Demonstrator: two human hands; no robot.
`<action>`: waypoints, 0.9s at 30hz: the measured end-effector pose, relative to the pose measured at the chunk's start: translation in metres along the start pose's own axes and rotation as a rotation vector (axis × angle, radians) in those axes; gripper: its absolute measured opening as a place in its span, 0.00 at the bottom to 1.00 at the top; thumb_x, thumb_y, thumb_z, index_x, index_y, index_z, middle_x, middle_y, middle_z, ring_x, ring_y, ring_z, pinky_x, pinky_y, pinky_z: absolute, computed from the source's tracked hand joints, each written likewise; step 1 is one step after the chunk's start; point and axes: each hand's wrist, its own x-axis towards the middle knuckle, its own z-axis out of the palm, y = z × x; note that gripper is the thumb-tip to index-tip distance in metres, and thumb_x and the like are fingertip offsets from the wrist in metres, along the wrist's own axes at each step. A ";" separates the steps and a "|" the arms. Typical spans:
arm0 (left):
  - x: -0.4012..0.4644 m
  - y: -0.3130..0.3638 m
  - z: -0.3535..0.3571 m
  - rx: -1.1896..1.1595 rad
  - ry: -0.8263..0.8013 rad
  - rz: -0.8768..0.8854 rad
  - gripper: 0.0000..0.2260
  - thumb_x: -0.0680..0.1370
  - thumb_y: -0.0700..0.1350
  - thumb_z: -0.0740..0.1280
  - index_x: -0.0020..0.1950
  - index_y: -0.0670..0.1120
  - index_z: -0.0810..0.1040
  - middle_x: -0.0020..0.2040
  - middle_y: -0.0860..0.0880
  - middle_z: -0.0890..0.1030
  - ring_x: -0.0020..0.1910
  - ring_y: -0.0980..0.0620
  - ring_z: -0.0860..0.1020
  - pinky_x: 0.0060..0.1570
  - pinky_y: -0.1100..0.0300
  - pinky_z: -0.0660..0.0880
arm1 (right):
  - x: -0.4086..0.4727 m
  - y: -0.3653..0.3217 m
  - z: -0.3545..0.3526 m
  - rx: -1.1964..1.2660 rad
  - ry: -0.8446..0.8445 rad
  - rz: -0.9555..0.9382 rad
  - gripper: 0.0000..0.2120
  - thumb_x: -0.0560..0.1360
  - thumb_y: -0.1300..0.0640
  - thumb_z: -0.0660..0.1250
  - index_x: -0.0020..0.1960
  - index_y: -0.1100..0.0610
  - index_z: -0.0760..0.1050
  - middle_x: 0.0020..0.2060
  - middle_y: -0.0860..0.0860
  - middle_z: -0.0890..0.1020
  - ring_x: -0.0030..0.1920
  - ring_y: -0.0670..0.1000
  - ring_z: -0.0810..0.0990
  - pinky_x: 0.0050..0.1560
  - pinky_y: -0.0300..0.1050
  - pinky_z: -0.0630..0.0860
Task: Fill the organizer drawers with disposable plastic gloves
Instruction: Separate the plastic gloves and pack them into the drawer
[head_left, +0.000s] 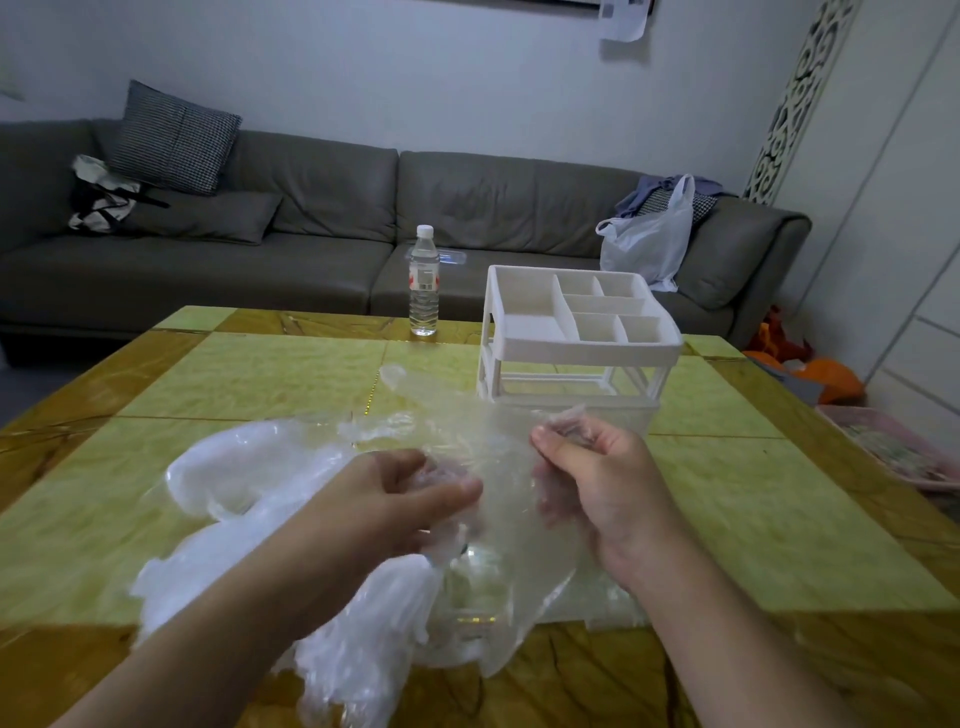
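Note:
A white plastic organizer (576, 343) stands on the table to the right of centre, its top tray split into several empty compartments and its drawer bay below standing hollow. A clear drawer (613, 415) sits at its base, just behind my right hand. Both hands hold one clear disposable glove (498, 499) stretched between them above the table. My left hand (400, 499) pinches its left side and my right hand (597, 478) pinches its upper right edge. A pile of clear gloves (249, 478) lies under and left of my hands.
The yellow and brown table (753, 519) has a water bottle (424, 280) standing at its far edge. Behind it runs a grey sofa (322, 208) with cushions, a tote bag and a white plastic bag (649, 239). Orange items and a pink basket lie on the floor at right.

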 end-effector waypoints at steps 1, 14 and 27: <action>0.001 0.000 0.004 0.056 0.033 0.016 0.13 0.72 0.43 0.80 0.53 0.38 0.85 0.48 0.36 0.86 0.44 0.42 0.86 0.47 0.46 0.84 | 0.001 0.001 -0.002 -0.035 0.036 -0.011 0.07 0.81 0.62 0.72 0.44 0.61 0.81 0.30 0.56 0.82 0.25 0.51 0.77 0.25 0.43 0.74; -0.001 0.003 0.000 0.206 -0.197 -0.099 0.18 0.75 0.55 0.77 0.55 0.42 0.86 0.50 0.41 0.86 0.42 0.50 0.78 0.40 0.59 0.74 | 0.010 0.005 -0.032 -0.182 0.201 -0.090 0.12 0.82 0.57 0.72 0.42 0.62 0.79 0.27 0.53 0.78 0.23 0.50 0.71 0.23 0.40 0.66; 0.007 -0.004 0.021 0.439 0.512 0.257 0.13 0.75 0.49 0.77 0.51 0.51 0.74 0.40 0.47 0.77 0.35 0.53 0.74 0.36 0.57 0.74 | 0.025 0.021 -0.071 -0.536 0.223 -0.003 0.09 0.82 0.57 0.71 0.44 0.58 0.81 0.32 0.52 0.86 0.24 0.50 0.77 0.24 0.42 0.73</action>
